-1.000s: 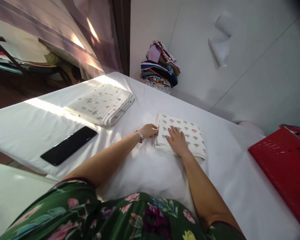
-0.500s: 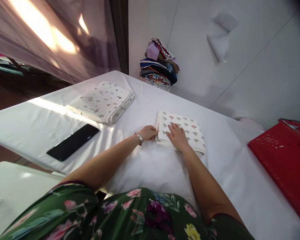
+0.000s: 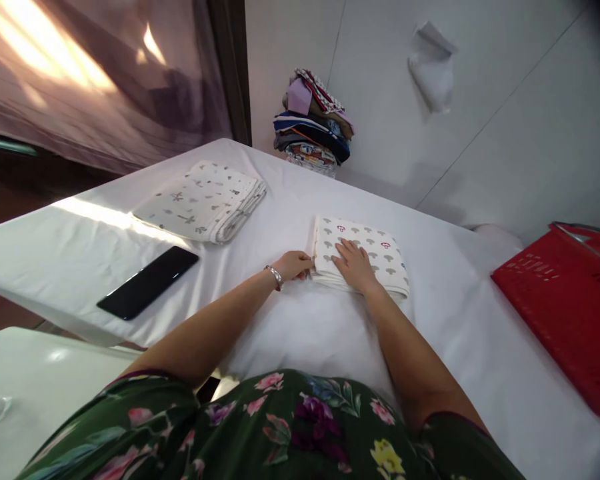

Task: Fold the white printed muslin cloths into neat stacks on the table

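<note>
A folded white cloth (image 3: 387, 257) printed with grey mushrooms and a few red ones lies on the white-covered table in front of me. My right hand (image 3: 355, 265) rests on top of it, fingers spread and pressing flat. At the cloth's left edge, my left hand (image 3: 294, 265), with a silver bracelet on the wrist, pinches the near-left corner between thumb and fingers. Several folded layers show along the near edge. Farther left lies a second folded white cloth (image 3: 200, 203) with a small grey print, touched by neither hand.
A black phone (image 3: 149, 283) lies on the table's left part. Folded clothes (image 3: 314, 123) are stacked by the wall at the back. On the right is a red bag (image 3: 565, 307). A pale stool or small table (image 3: 55, 380) stands at the lower left, beside the purple curtain's side.
The view has shifted slightly. Both hands stay nearly where they were on the mushroom-print cloth, the left at its edge and the right flat on top.
</note>
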Tool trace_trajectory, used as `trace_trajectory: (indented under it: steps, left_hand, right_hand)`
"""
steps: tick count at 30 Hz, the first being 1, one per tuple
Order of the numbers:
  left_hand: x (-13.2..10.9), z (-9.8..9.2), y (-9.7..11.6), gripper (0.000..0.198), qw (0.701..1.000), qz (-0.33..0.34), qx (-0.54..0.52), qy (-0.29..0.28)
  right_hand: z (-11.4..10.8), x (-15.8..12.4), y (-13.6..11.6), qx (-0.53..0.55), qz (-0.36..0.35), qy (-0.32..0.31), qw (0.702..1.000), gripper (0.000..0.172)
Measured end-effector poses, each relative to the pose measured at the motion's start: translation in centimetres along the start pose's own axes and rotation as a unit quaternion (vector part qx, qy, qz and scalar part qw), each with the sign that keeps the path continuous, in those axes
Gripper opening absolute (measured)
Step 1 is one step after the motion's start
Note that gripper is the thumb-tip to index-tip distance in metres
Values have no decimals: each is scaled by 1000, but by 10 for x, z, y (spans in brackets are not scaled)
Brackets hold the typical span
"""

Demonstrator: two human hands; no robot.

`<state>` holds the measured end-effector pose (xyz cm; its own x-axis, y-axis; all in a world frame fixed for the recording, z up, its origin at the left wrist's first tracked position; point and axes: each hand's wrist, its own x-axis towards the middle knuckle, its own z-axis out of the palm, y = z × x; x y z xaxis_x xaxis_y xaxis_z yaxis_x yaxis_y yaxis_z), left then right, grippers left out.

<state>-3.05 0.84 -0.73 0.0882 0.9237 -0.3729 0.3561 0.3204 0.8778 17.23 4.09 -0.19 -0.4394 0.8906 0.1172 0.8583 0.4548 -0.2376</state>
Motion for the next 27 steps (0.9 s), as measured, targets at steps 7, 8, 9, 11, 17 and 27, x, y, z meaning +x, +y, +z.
trace_trajectory:
  steps: [7, 8, 9, 11, 17, 27]
  left_hand:
    - [-9, 10, 7, 43, 994, 23, 75, 72]
    - [-9, 11, 8, 38, 992, 29, 91, 79]
    - [-8, 12, 8, 33, 991, 31, 99, 82]
    - [-8, 12, 9, 24, 992, 30, 97, 80]
    - [-7, 9, 8, 18, 995, 28, 76, 64]
    - [-12, 12, 4, 49, 980, 71, 106, 153]
  right_hand:
    - [0, 0, -2, -3, -3, 10, 1000, 45]
    - [-1, 0, -2, -3, -4, 8, 1000, 45]
    - [-1, 0, -2, -4, -4, 7, 1000, 44]
    - [-2, 0, -3, -5, -2, 4, 1000, 44]
    - [-1, 0, -2, 0, 8, -2, 1000, 45]
    - [2, -7, -3, 50, 2, 71, 996, 37]
